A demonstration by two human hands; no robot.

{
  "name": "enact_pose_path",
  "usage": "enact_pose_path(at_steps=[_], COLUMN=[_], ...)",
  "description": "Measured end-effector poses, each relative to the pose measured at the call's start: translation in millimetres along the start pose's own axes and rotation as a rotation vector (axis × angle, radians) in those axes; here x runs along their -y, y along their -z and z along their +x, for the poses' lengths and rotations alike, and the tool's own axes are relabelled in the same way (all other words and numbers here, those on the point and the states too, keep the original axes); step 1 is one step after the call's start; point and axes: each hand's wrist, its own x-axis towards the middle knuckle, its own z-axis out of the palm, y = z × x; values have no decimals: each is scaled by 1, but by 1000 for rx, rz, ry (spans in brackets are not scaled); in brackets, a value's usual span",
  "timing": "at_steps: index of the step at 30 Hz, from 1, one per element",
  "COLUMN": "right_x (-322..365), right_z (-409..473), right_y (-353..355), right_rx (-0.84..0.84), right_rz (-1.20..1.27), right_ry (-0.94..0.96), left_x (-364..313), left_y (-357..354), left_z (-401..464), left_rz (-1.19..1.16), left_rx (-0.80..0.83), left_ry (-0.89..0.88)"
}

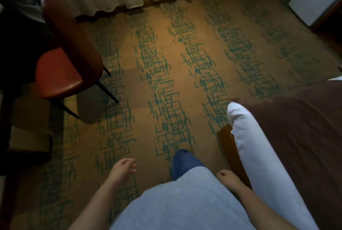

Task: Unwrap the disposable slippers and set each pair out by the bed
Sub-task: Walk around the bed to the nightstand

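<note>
Bare and loosely curled, my left hand (123, 169) and right hand (227, 175) hold nothing. Patterned carpet (166, 74) ahead, bed (296, 128) at my right. No slippers in view; I judge everything remains undone.

Empty hands (123, 169) above patterned carpet (166, 67)

Dim warm light pooled on the carpet (166, 63), dark corners, soft blur, wide-angle bending at edges
</note>
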Motion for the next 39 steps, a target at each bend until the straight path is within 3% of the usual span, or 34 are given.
enact_pose_path(at_steps=[8,14,20,24,30,33,39], right_x=[142,225,250,261,290,293,280], right_z=[78,102,153,173,198,211,258], right_y=[159,248,289,298,337,361,435], right_rx=[-79,-66,-116,-154,-335,-374,-288], right_rz=[166,506,589,690,787,880,1159], right_ry=[39,55,-80,-239,-283,-336,-421], left_x=[-135,-230,-370,-481,-645,-696,-745], left_y=[-35,-65,-90,-110,-181,-225,-327], left_z=[61,111,200,246,283,289,300], left_rz=[42,0,49,276,396,431,519], left_rx=[3,59,164,213,340,379,463], left_ry=[7,-41,-40,-91,-201,-223,-231])
